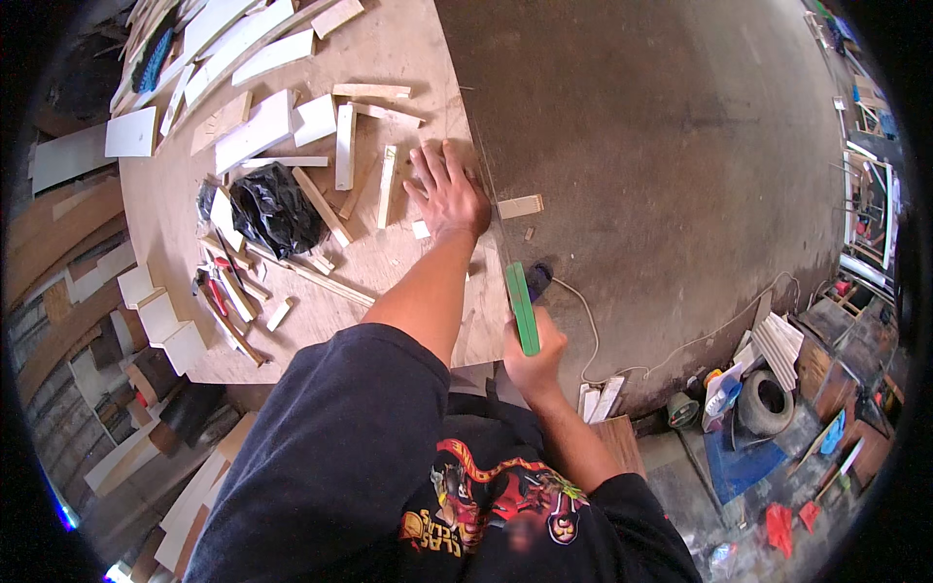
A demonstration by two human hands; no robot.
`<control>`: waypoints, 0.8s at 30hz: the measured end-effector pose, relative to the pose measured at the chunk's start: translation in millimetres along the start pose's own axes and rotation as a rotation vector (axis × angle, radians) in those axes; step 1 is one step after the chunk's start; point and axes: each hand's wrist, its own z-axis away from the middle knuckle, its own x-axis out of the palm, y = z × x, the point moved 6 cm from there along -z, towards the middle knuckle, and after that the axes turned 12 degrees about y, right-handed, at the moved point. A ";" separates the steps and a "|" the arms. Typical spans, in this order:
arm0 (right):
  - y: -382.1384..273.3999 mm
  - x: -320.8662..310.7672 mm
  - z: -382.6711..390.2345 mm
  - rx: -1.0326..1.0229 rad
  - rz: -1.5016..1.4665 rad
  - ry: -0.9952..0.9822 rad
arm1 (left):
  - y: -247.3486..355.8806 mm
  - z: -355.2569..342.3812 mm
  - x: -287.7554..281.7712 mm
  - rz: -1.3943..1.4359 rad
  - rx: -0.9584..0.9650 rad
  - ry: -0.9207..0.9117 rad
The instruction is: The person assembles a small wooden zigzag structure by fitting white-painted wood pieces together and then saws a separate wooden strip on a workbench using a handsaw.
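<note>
My left hand [451, 199] lies flat with its fingers spread on the wooden tabletop [413, 291], near the right edge. A narrow wood strip [387, 187] lies just left of its fingers, and a small white offcut [421, 229] sits by the wrist. Beside the table's right edge, my right hand [537, 355] is closed around a long, flat green block [523, 309]. Its exact kind does not show. A dark object [538, 280] shows behind the green block, partly hidden; I cannot tell whether the two are joined.
Wood strips and white board pieces [255, 131] cover the table's far left. A black plastic bag [276, 207] and red-handled pliers [218, 297] lie there too. Right of the table, a wood offcut [521, 206] and a pale cord [586, 316] lie on the concrete floor.
</note>
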 end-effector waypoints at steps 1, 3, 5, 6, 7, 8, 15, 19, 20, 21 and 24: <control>2.5 5.6 -6.4 0.009 -0.003 0.004 | -0.6 1.6 -1.1 -0.011 0.001 0.000; 10.0 24.0 -31.5 0.112 0.023 -0.042 | -1.0 5.5 -1.6 -0.032 0.004 -0.022; 5.3 29.2 -39.4 0.226 0.054 -0.095 | -0.5 2.8 -1.4 -0.047 0.011 -0.025; 4.3 21.7 -26.9 0.226 0.052 -0.092 | -2.2 3.5 0.2 -0.028 0.000 -0.027; -0.9 8.0 -12.2 0.136 0.000 -0.046 | -0.4 0.6 2.1 -0.003 -0.008 -0.024; -6.4 -0.8 -2.5 0.051 -0.055 -0.009 | -0.5 0.5 0.7 -0.006 -0.011 -0.021; 8.4 24.0 -26.0 0.100 0.053 -0.031 | -0.4 4.8 -2.1 -0.041 0.008 -0.024; 14.6 13.9 -17.2 0.012 -0.032 -0.008 | -2.0 2.3 1.4 -0.007 0.007 0.010; 13.6 20.0 -25.9 -0.028 0.019 0.002 | -1.7 5.6 0.6 -0.008 0.007 -0.001; 15.2 30.4 -35.5 0.037 -0.018 -0.038 | -0.4 8.0 -1.4 -0.003 0.007 -0.010; 12.5 26.5 -30.4 0.073 -0.011 -0.005 | -1.3 5.8 -0.3 -0.002 0.004 -0.001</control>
